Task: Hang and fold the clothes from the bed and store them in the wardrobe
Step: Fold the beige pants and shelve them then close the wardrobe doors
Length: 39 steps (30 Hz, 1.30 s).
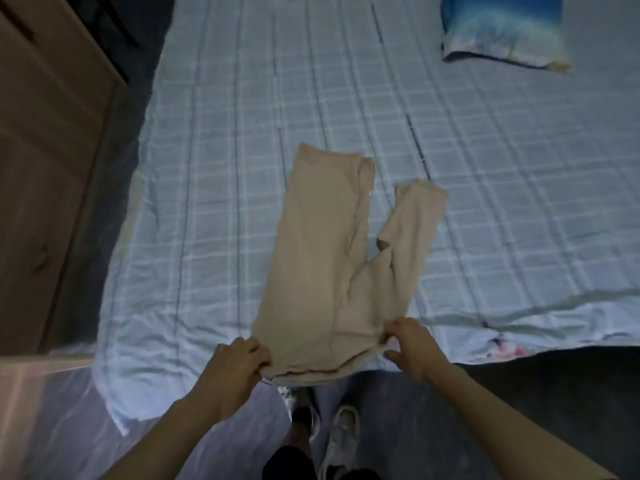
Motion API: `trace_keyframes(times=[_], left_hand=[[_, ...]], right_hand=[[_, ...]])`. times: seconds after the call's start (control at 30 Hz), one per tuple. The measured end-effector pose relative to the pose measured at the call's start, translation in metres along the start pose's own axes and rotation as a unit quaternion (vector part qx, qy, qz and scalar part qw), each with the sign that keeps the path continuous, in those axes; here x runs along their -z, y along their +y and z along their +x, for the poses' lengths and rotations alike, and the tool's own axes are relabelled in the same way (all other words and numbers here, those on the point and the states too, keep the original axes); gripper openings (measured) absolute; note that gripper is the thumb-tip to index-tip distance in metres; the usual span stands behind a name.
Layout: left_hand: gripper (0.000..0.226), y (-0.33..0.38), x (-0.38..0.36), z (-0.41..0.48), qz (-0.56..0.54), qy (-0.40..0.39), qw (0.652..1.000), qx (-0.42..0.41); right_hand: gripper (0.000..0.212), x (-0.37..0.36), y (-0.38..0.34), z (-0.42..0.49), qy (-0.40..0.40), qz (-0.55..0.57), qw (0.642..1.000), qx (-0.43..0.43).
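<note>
Gripping the near hem of the beige garment [332, 271] spread on the bed [485, 202], left hand [239, 358] and right hand [408, 344], fingers clamped on its 2 corners, should lift evenly, folding it squarely forward.

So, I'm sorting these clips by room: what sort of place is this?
Probably a bedroom: a check-patterned bed, a blue pillow at its far side, and a wooden cabinet, perhaps the wardrobe, beside it.
</note>
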<state>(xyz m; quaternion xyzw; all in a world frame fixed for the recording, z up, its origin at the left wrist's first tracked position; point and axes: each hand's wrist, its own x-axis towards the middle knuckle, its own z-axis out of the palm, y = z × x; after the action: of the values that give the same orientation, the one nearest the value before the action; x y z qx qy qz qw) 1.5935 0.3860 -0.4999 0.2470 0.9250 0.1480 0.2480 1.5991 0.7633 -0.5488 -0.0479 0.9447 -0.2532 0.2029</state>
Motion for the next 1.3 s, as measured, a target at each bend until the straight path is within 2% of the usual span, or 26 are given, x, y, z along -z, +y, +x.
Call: trace_keyframes(times=[0.03, 0.1, 0.27, 0.4, 0.5, 0.73, 0.93, 1.07, 1.2, 1.3], left_hand=[[0.040, 0.004, 0.002, 0.001, 0.010, -0.025, 1.000, 0.006], [0.036, 0.011, 0.011, 0.009, -0.007, -0.050, 0.999, 0.019], [0.038, 0.025, 0.044, 0.066, -0.043, 0.042, 0.998, 0.021], [0.039, 0.030, 0.060, 0.129, -0.042, 0.082, 0.996, -0.004], [0.038, 0.038, 0.063, 0.178, -0.038, 0.093, 0.994, -0.045], [0.033, 0.061, 0.061, 0.284, -0.035, 0.126, 0.985, -0.110], [0.039, 0.084, 0.061, 0.346, -0.074, 0.105, 0.983, -0.130], [0.062, 0.103, 0.062, 0.394, -0.136, 0.072, 0.982, -0.111], [0.062, 0.118, 0.059, 0.444, -0.024, -0.009, 0.998, -0.063], [0.051, 0.128, 0.055, 0.461, -0.014, -0.009, 0.999, -0.039]], right_hand=[[0.021, 0.002, -0.001, -0.001, -0.009, 0.013, 1.000, 0.002], [0.021, 0.009, -0.004, 0.002, 0.022, 0.045, 0.999, -0.005], [0.025, 0.036, -0.010, 0.032, 0.130, 0.058, 0.990, -0.023], [0.029, 0.055, -0.002, 0.066, 0.180, 0.075, 0.978, -0.067], [0.038, 0.065, 0.013, 0.087, 0.206, 0.084, 0.968, -0.113], [0.035, 0.087, 0.056, 0.137, 0.294, 0.077, 0.937, -0.172], [0.045, 0.089, 0.085, 0.159, 0.270, 0.105, 0.926, -0.243], [0.061, 0.093, 0.104, 0.183, 0.229, 0.067, 0.934, -0.264], [0.067, 0.106, 0.107, 0.202, 0.211, 0.053, 0.944, -0.248], [0.074, 0.112, 0.108, 0.211, 0.205, 0.091, 0.948, -0.227]])
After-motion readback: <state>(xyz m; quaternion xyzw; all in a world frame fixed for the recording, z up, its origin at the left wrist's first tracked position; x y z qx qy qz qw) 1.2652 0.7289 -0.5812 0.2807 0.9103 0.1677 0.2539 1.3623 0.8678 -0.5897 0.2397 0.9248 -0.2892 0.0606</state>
